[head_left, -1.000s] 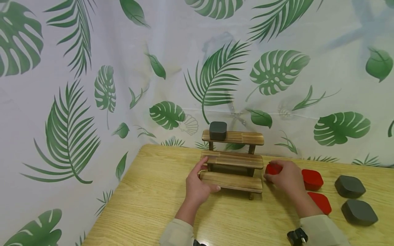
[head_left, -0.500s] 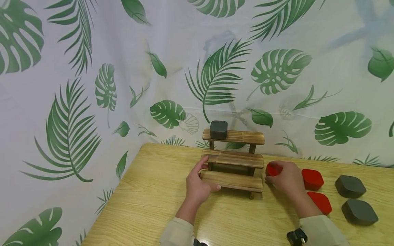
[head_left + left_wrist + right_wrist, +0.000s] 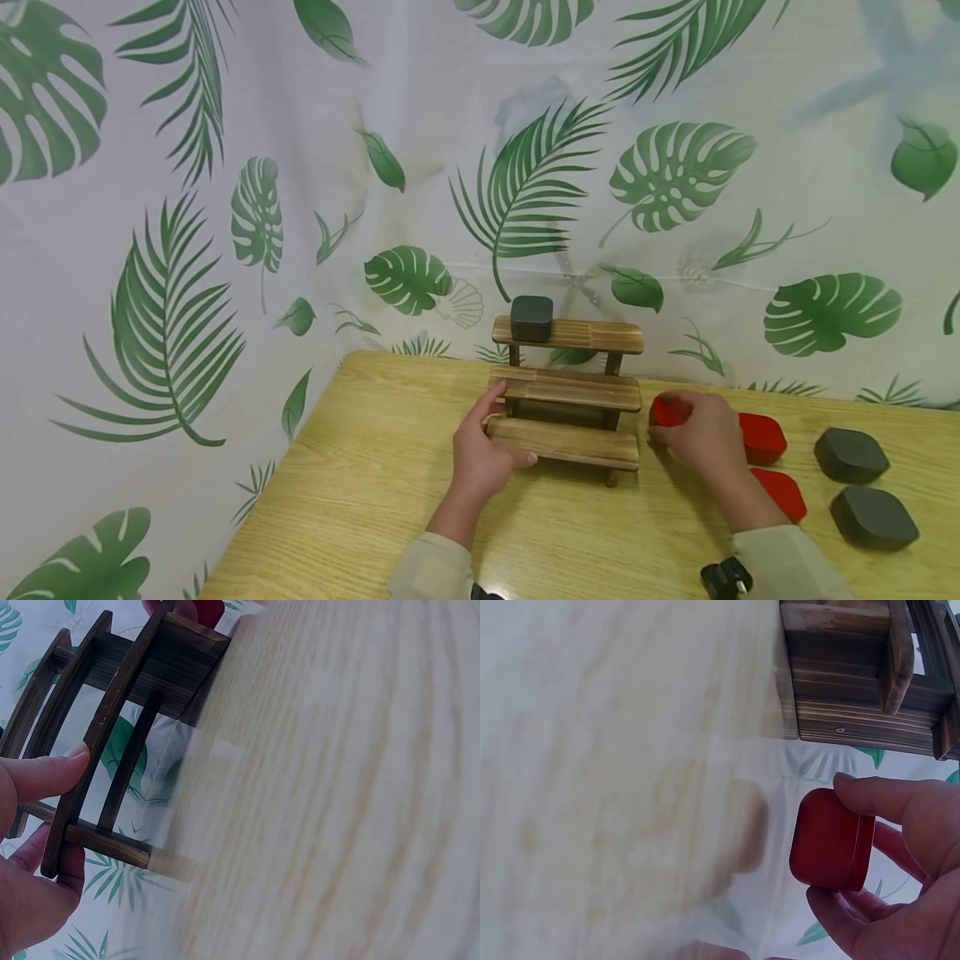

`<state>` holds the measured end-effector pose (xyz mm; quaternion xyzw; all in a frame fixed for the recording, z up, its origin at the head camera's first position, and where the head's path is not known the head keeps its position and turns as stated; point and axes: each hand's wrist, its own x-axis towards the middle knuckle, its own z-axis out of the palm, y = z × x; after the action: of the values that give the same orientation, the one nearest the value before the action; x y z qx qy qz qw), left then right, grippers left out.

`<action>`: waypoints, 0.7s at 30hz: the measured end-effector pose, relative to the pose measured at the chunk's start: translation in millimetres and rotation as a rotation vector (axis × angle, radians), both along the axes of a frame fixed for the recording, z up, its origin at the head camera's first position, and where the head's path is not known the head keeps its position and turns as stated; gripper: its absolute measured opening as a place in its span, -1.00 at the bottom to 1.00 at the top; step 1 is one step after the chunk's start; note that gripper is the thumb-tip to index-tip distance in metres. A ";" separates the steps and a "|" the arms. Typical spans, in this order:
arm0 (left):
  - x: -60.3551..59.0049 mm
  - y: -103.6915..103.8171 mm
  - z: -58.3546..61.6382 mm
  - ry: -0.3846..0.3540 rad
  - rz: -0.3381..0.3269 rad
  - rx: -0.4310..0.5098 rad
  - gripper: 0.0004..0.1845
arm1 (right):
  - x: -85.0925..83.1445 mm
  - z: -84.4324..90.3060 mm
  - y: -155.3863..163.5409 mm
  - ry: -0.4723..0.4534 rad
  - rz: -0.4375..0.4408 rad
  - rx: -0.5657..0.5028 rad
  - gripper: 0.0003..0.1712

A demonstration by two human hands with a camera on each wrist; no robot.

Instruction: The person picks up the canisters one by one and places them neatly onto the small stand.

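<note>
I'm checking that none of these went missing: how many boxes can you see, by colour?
Red boxes: 3 (one in the right hand, two on the table)
Dark grey boxes: 3 (one on the top shelf, two on the table)
Total: 6

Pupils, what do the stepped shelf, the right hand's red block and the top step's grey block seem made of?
Stepped shelf: wood, apparently stained brown; grain streaks run lengthwise.
Red block: perhaps coated metal or plastic, with a smooth satin face and a thin edge seam.
Grey block: possibly the same, matt; no grain shows.
</note>
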<state>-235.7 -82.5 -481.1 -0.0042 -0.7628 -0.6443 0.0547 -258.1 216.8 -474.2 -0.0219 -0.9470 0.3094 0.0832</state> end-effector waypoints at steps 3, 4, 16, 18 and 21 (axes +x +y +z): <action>0.1 -0.1 -0.2 0.002 0.001 -0.003 0.12 | 0.2 2.8 -0.4 0.002 -0.007 -0.014 -0.38; 0.2 -0.1 -0.1 0.002 0.001 -0.003 0.12 | 0.2 3.8 -0.6 0.004 -0.009 -0.020 -0.38; 0.4 -0.3 0.8 0.002 -0.002 0.002 0.12 | 1.9 19.4 -0.7 0.078 -0.001 -0.042 -0.38; 0.2 -0.2 0.4 0.001 -0.001 0.002 0.12 | 1.0 21.6 0.3 0.101 0.002 -0.039 -0.39; -0.1 0.0 -0.2 0.003 0.002 -0.001 0.13 | 0.1 25.0 1.4 0.120 0.006 -0.046 -0.39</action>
<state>-235.7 -82.5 -481.3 -0.0043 -0.7632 -0.6437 0.0564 -258.0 218.2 -449.2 -0.0022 -0.9330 0.3322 0.1384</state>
